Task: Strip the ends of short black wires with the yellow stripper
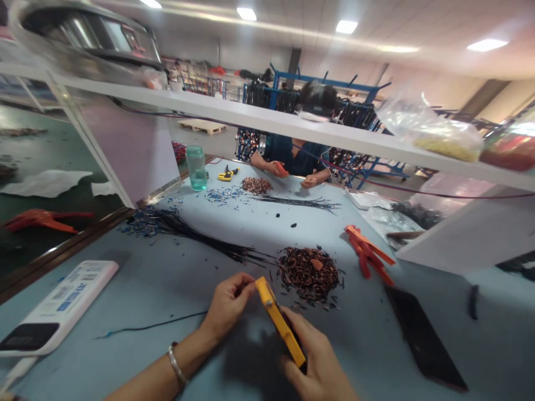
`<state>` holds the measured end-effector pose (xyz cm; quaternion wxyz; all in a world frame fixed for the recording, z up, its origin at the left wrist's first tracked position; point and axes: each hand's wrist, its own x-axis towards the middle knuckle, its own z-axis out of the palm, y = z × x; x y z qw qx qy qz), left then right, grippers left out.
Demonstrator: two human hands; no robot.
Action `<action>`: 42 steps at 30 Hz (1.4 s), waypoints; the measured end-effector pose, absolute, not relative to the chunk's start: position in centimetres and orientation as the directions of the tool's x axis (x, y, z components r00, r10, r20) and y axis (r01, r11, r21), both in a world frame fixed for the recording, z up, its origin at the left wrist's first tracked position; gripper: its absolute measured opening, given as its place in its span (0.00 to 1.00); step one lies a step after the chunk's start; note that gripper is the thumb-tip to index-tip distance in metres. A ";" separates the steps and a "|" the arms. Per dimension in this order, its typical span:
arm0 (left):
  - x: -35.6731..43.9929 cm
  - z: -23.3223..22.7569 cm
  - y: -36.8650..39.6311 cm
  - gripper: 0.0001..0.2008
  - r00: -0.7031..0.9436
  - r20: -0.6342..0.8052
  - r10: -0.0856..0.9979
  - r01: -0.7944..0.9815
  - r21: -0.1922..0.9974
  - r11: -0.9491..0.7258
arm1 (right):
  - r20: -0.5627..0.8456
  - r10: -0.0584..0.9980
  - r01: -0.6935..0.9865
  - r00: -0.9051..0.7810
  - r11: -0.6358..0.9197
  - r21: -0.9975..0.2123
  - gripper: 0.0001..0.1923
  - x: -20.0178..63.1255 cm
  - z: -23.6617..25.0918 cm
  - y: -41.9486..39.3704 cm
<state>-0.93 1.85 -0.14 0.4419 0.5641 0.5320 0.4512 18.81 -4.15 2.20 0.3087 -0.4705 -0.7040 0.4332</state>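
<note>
My left hand (232, 301) is closed in a pinch on a thin black wire (163, 322), whose blue-tipped end trails leftward over the table. In my right hand (315, 356) is a yellow wire stripper (278, 317), fingers wrapped round its handles. The tool's jaws meet my left fingertips; whether the wire lies between the jaws is hidden. Just beyond them lies a heap of short black and copper-coloured wire scraps (307, 278) with an orange piece on top. A bundle of long black wires (200, 236) stretches from the far left towards this heap.
A white power strip (71, 306) lies at left, a dark phone (422, 334) and orange-handled pliers (368, 253) at right. Across the table a person (296, 159) holds an orange tool near another scrap heap (256, 185). A green bottle (196, 170) stands there. A white shelf (267, 116) spans above.
</note>
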 end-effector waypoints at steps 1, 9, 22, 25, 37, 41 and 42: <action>-0.9 -0.1 1.8 0.13 0.035 0.035 0.999 0.181 0.983 -0.041 | 0.042 0.928 0.397 -0.370 0.199 -0.896 0.35 18.8 2.2 -4.2; -1.0 0.2 1.9 0.13 -0.017 0.011 1.000 0.189 0.982 -0.008 | -0.251 0.873 -0.256 -0.418 -0.379 -0.889 0.20 18.9 1.2 -4.2; -0.3 0.6 1.4 0.11 0.032 -0.067 0.997 0.290 0.955 0.055 | -0.212 0.931 -0.120 -0.297 -0.257 -0.959 0.21 19.1 1.1 -4.0; -0.1 0.5 1.3 0.12 0.077 -0.086 0.993 0.271 0.961 0.062 | -0.123 0.960 0.133 -0.252 -0.092 -0.987 0.18 19.0 1.6 -3.8; 0.6 0.7 0.5 0.14 0.263 -0.065 0.963 -0.081 0.993 0.089 | 0.253 0.932 0.613 -0.259 0.361 -0.703 0.41 18.5 -0.4 -4.6; 0.5 0.1 0.4 0.14 0.288 -0.066 0.955 -0.094 0.991 0.097 | 0.257 0.930 0.620 -0.264 0.368 -0.693 0.41 18.7 -0.5 -4.4; 0.6 0.0 0.4 0.13 0.291 -0.068 0.954 -0.095 0.990 0.100 | 0.254 0.930 0.622 -0.267 0.368 -0.691 0.41 18.7 -0.5 -4.4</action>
